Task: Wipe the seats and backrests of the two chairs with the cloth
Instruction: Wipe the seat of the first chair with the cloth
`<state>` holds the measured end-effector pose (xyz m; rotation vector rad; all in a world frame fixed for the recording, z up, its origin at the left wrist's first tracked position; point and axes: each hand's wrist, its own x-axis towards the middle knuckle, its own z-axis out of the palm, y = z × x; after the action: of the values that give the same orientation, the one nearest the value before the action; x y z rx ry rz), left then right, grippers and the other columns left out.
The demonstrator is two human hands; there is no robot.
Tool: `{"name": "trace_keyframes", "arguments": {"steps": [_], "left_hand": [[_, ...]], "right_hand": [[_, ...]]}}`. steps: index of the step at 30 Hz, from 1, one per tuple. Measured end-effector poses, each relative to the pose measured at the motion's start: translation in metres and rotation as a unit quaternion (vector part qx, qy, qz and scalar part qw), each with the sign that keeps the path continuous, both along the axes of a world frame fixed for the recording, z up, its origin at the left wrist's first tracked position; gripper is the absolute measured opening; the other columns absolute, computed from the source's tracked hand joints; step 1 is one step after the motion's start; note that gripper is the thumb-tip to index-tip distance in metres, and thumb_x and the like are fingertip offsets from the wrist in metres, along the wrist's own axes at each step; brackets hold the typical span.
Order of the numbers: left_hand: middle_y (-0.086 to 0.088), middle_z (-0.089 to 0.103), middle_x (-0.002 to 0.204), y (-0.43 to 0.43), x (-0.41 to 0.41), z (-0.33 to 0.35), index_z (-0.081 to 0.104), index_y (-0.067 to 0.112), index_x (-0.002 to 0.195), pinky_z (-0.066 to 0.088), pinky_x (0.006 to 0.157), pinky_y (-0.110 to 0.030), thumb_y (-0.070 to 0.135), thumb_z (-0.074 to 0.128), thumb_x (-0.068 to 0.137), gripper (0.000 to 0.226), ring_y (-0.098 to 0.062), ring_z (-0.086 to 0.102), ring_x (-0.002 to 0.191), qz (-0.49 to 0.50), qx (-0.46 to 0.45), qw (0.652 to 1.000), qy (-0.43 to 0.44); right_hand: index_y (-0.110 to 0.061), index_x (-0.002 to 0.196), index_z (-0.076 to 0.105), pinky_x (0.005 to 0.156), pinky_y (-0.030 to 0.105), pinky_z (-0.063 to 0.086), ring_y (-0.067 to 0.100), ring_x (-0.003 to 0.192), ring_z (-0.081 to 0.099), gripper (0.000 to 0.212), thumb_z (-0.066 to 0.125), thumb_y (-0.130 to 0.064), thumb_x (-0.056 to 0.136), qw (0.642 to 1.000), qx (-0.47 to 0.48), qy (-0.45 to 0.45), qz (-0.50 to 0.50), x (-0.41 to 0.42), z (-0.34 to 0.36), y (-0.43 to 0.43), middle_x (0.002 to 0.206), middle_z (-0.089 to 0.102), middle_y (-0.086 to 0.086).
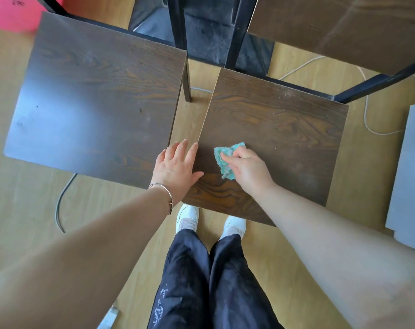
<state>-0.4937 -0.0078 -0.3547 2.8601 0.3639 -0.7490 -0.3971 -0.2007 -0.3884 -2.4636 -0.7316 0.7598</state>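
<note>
Two dark wood chairs with black metal frames stand side by side below me. The left chair seat (95, 98) is bare. On the right chair seat (284, 138) my right hand (246, 167) grips a crumpled teal cloth (225, 160) and presses it down near the seat's left edge. My left hand (175, 165), fingers straight, rests across the gap between the two seats, touching the right seat's left edge. The right chair's backrest (344, 27) shows at the top right. The left chair's backrest is out of view.
Light wood floor lies all around. A grey cable (61, 198) runs under the left chair and a white cord (367, 119) curls at the right. A grey panel (410, 176) sits at the right edge, something pink (12, 13) at top left. My feet stand just before the chairs.
</note>
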Motion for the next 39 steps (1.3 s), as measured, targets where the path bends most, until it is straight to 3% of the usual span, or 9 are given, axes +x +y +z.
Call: {"name": "trace_keyframes", "arguments": {"steps": [3, 5, 9, 15, 18, 21, 27, 33, 39], "left_hand": [[-0.006, 0.017, 0.16, -0.008, -0.017, 0.002, 0.009, 0.025, 0.153, 0.022, 0.116, -0.044, 0.058, 0.042, 0.095, 0.075, -0.029, 0.017, 0.145, -0.004, -0.008, 1.0, 0.003], [-0.006, 0.017, 0.16, -0.012, -0.026, 0.004, 0.01, 0.025, 0.153, 0.023, 0.116, -0.043, 0.057, 0.043, 0.094, 0.075, -0.028, 0.017, 0.145, -0.003, -0.01, 1.0, 0.001], [-0.006, 0.016, 0.16, -0.01, -0.035, 0.005, 0.01, 0.024, 0.153, 0.023, 0.115, -0.043, 0.056, 0.043, 0.095, 0.074, -0.029, 0.016, 0.145, 0.003, -0.012, 1.0, 0.008], [-0.007, 0.02, 0.159, -0.004, -0.022, 0.007, 0.014, 0.023, 0.152, 0.027, 0.114, -0.045, 0.055, 0.043, 0.096, 0.072, -0.031, 0.021, 0.143, 0.01, 0.006, 1.0, -0.009], [-0.007, 0.02, 0.158, -0.002, -0.001, 0.004, 0.013, 0.022, 0.152, 0.028, 0.114, -0.046, 0.056, 0.04, 0.096, 0.071, -0.031, 0.021, 0.143, 0.013, 0.011, 1.0, -0.021], [-0.007, 0.022, 0.157, -0.005, 0.029, -0.002, 0.016, 0.023, 0.152, 0.029, 0.112, -0.045, 0.058, 0.042, 0.094, 0.073, -0.03, 0.023, 0.142, 0.012, 0.009, 0.999, -0.034], [-0.004, 0.027, 0.153, -0.018, 0.085, -0.008, 0.02, 0.023, 0.151, 0.033, 0.108, -0.045, 0.058, 0.047, 0.091, 0.074, -0.029, 0.028, 0.138, 0.008, 0.001, 0.997, -0.071], [-0.003, 0.024, 0.156, -0.02, 0.111, -0.012, 0.019, 0.022, 0.152, 0.032, 0.11, -0.045, 0.059, 0.046, 0.092, 0.076, -0.028, 0.026, 0.139, -0.008, 0.001, 0.997, -0.071], [-0.004, 0.022, 0.157, -0.012, 0.104, -0.014, 0.016, 0.022, 0.152, 0.03, 0.112, -0.044, 0.059, 0.044, 0.092, 0.076, -0.028, 0.023, 0.141, 0.0, 0.009, 0.998, -0.056]], "right_hand": [[-0.015, 0.114, 0.067, 0.071, 0.028, 0.039, 0.009, 0.082, 0.04, 0.03, 0.045, -0.029, 0.099, 0.998, -0.013, 0.052, 0.032, -0.04, 0.004, -0.009, 0.094, 0.048, -0.001], [-0.017, 0.089, 0.064, 0.066, 0.03, 0.036, 0.009, 0.075, 0.039, 0.022, 0.054, -0.035, 0.097, 0.996, -0.002, 0.084, -0.01, -0.066, 0.011, -0.014, 0.084, 0.042, -0.007], [-0.012, 0.066, 0.038, 0.064, 0.037, 0.039, 0.008, 0.063, 0.04, 0.05, 0.064, -0.047, 0.091, 0.989, -0.004, 0.137, -0.06, -0.103, 0.02, -0.02, 0.074, 0.04, -0.005], [-0.022, 0.076, 0.058, 0.067, 0.036, 0.042, 0.014, 0.074, 0.047, 0.026, 0.058, -0.042, 0.094, 0.991, -0.008, 0.132, -0.033, -0.091, 0.023, -0.029, 0.081, 0.045, -0.003], [-0.009, 0.113, 0.071, 0.07, 0.027, 0.041, 0.011, 0.079, 0.049, 0.023, 0.056, -0.018, 0.096, 0.991, 0.065, 0.051, -0.106, -0.023, 0.027, -0.039, 0.087, 0.05, 0.004], [-0.011, 0.118, 0.071, 0.081, 0.029, 0.048, 0.017, 0.088, 0.057, 0.025, 0.057, -0.012, 0.097, 0.981, 0.054, -0.049, -0.177, 0.076, 0.03, -0.043, 0.098, 0.056, 0.008], [-0.01, 0.12, 0.064, 0.068, 0.021, 0.047, 0.021, 0.098, 0.062, 0.024, 0.053, -0.022, 0.101, 0.946, -0.026, -0.058, -0.318, 0.207, 0.011, -0.059, 0.111, 0.061, 0.003], [-0.01, 0.109, 0.063, 0.072, 0.022, 0.051, 0.011, 0.091, 0.061, 0.02, 0.052, -0.025, 0.101, 0.941, 0.01, -0.027, -0.336, 0.198, -0.003, -0.048, 0.099, 0.059, -0.004], [-0.02, 0.104, 0.06, 0.056, 0.008, 0.045, -0.003, 0.079, 0.058, 0.018, 0.051, -0.035, 0.101, 0.944, 0.065, 0.045, -0.321, 0.179, -0.008, 0.003, 0.09, 0.056, -0.018]]}}
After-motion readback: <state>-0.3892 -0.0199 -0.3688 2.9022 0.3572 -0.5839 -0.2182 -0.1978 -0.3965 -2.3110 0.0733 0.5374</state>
